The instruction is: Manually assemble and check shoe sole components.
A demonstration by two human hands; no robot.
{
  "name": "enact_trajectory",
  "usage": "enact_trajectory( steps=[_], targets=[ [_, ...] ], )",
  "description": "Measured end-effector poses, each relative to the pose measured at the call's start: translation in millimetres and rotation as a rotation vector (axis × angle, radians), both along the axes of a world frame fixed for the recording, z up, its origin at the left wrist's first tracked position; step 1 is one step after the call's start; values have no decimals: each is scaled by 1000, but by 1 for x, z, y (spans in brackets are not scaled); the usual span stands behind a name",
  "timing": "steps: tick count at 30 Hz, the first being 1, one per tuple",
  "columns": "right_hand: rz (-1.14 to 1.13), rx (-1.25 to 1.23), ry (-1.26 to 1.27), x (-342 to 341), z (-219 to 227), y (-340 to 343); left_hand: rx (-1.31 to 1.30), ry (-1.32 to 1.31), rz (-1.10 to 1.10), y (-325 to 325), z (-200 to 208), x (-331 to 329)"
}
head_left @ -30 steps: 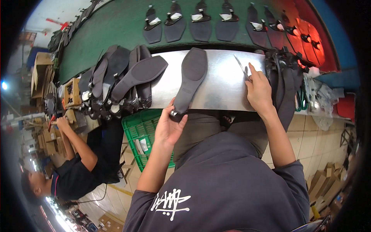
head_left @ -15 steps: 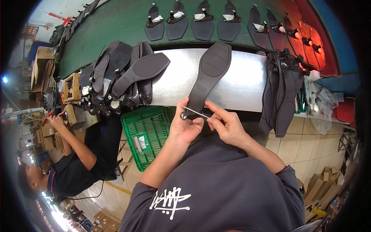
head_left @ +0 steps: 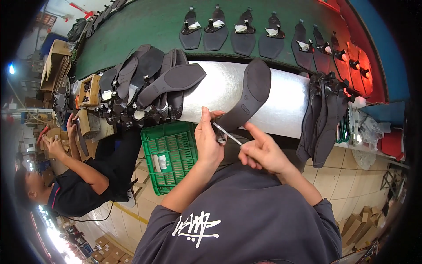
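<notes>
A dark sandal [head_left: 254, 94], its sole turned up and bent, stands out from my left hand [head_left: 208, 143] over the metal worktop. That hand is closed around the sandal's narrow end, where a shiny buckle-like piece shows beside the palm. My right hand [head_left: 266, 153] pinches a thin silver metal tool [head_left: 230, 135], its index finger stretched out near the sandal's edge. The tool's far tip reaches the narrow end by my left fingers. Exactly what it touches there is hidden.
A pile of sandals [head_left: 151, 83] lies left on the metal worktop [head_left: 220, 79], another stack [head_left: 323, 114] right. More sandals line the green conveyor belt [head_left: 145, 26], toward a red-lit area. A green crate [head_left: 169, 152] stands below. A co-worker [head_left: 81, 180] works at left, with a wooden box [head_left: 89, 90] nearby.
The sandal's wide end has swung right and bent over. My left hand has turned more upright, and my right hand has drawn slightly right and down with the tool. The view has shifted a little.
</notes>
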State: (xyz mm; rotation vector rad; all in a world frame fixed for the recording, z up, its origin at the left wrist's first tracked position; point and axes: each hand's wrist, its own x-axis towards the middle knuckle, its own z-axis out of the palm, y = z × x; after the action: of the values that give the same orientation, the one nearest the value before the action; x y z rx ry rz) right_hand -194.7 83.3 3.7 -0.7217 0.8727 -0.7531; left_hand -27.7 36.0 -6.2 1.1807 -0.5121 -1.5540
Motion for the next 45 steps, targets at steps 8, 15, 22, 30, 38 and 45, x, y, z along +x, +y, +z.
enact_trajectory(
  steps=[8, 15, 22, 30, 38, 45],
  targets=[
    [-170, 214, -355, 6, 1, -3, -341, -290, 69, 1, 0, -1],
    [-96, -620, 479, 8, 11, 2, -251, -218, 115, -5, 12, 4],
    [-215, -1069, 707, 20, 4, -1, -223, -81, 34, -11, 12, 2],
    [-280, -1047, 773, 15, 11, -2, 346, 549, -160, -26, 17, 7],
    [-281, -931, 829, 19, 4, -3, 309, 585, 12, -22, 8, -18],
    [-259, -964, 771, 24, 3, 1, 192, 555, -70, -30, 2, -19]
  ],
)
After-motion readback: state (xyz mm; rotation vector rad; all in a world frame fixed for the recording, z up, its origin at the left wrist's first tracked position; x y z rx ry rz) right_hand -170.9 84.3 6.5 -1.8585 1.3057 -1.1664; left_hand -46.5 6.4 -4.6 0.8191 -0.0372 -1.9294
